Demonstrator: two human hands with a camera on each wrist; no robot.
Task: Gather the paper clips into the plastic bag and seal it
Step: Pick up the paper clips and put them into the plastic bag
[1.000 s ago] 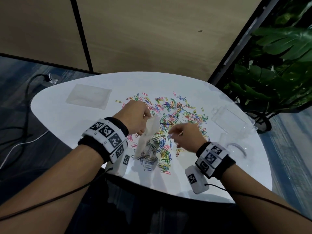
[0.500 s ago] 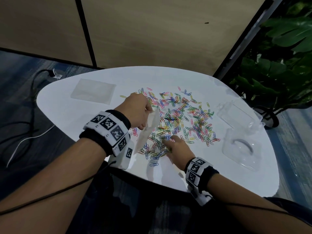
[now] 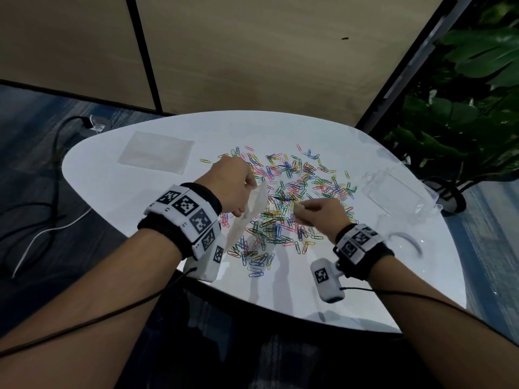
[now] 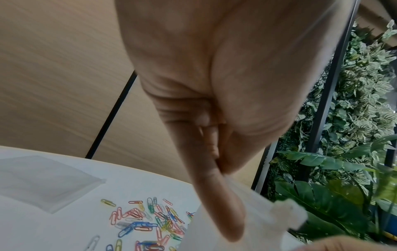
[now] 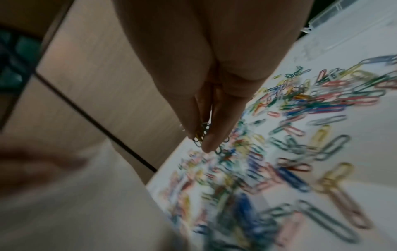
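Many coloured paper clips lie scattered over the middle of the white table. My left hand pinches the top edge of a clear plastic bag, which hangs down with its bottom on the table and some clips inside. In the left wrist view the thumb and fingers squeeze the bag's rim. My right hand hovers just right of the bag's mouth. It pinches a small bunch of paper clips between thumb and fingertips.
A second flat plastic bag lies at the table's far left. A clear plastic box and its lid sit at the right edge. Leafy plants stand to the right, cables on the floor at left.
My right hand dipped down to the clips near the table's front edge, then rose back toward the bag's mouth with clips pinched. The left hand kept holding the bag.
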